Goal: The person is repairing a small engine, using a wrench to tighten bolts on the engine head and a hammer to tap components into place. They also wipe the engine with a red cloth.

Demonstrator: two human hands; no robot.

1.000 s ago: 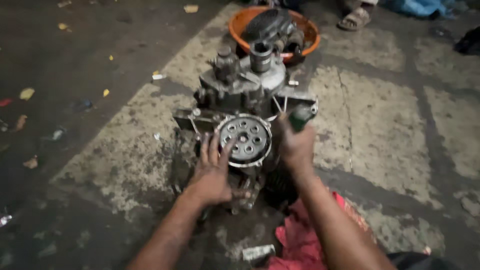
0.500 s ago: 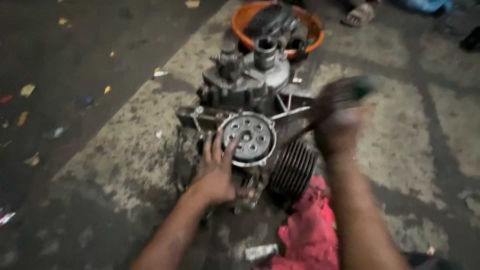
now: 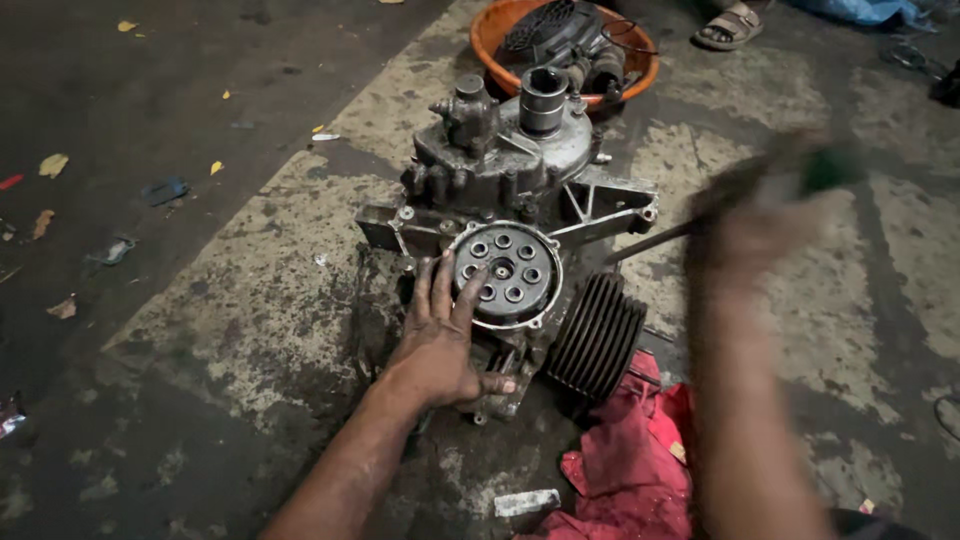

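The left hand (image 3: 440, 345) lies flat and spread on a greasy metal engine block (image 3: 510, 215) that stands on the stained concrete floor (image 3: 250, 320). Its fingers are splayed wide, gripping nothing; the fingertips rest on the rim of a round, pale clutch plate (image 3: 505, 272) drilled with a ring of small holes, and the thumb points toward the block's lower edge. Just beyond the fingertips the casting rises in lumpy, oil-dark shapes, topped by a short steel tube (image 3: 544, 100). To the thumb side of this hand sits a black, ribbed cylinder (image 3: 598, 335) with close cooling fins, touching the block.

The right hand (image 3: 770, 215) is raised to the far side of the block, well apart from the left one. It is heavily blurred, closed around a tool with a green handle (image 3: 830, 168); a thin metal shaft (image 3: 650, 243) runs from it toward the block. Where the shaft ends is hard to make out.

Below the right forearm lies a crumpled red cloth (image 3: 630, 470), partly cut off by the lower edge. Beyond the block stands an orange plastic basin (image 3: 490, 35) holding dark machine parts, its far rim cut off
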